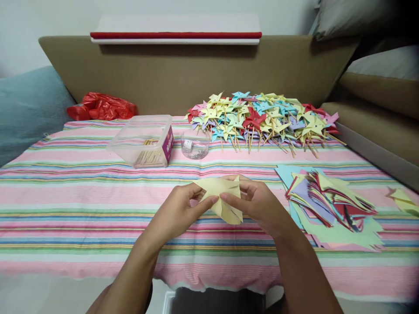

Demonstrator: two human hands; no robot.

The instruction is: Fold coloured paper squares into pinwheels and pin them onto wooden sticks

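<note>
The left hand [188, 205] and right hand [257, 198] pinch the paper [221, 187] from either side, thumbs nearly meeting mid-front; the fingers behind are mostly hidden, so I can't quite tell their curl. The paper spans crosswise, neither hand nearer. Right of the paper lies the stack [306, 196]; beyond it, pinwheels [254, 118] rightward, a cup [201, 144] leftward.
</note>
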